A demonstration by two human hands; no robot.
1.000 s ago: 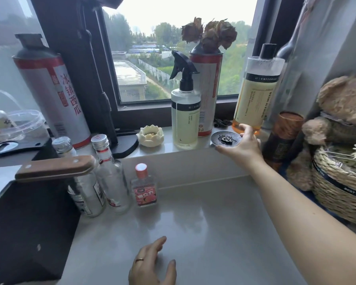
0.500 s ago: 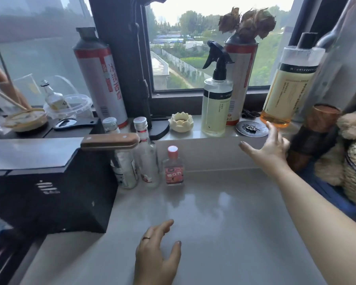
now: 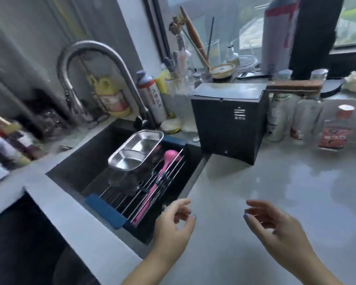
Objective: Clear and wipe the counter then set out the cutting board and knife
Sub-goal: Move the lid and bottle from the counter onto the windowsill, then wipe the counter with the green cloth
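Near edge, centre:

- My left hand: over the right rim of the sink, fingers loosely curled and apart, holding nothing.
- My right hand: over the bare grey counter, fingers likewise loose and parted, empty.

Far side of counter:

- Black box, with a wooden handle jutting from its top right. I judge this to be the knife, though the blade is hidden.
- Cutting board: cannot be made out.
- Bottles: right of the box, against the wall.

Left:

- Steel tray and pink utensil, on the sink rack.
- Pale yellow pad, possibly a sponge, by the tap's base.

Step in hand, as I judge it: fetching something to wipe with. Reach past the tray without tipping it. Shift the bottles first, then wipe through to the wall.
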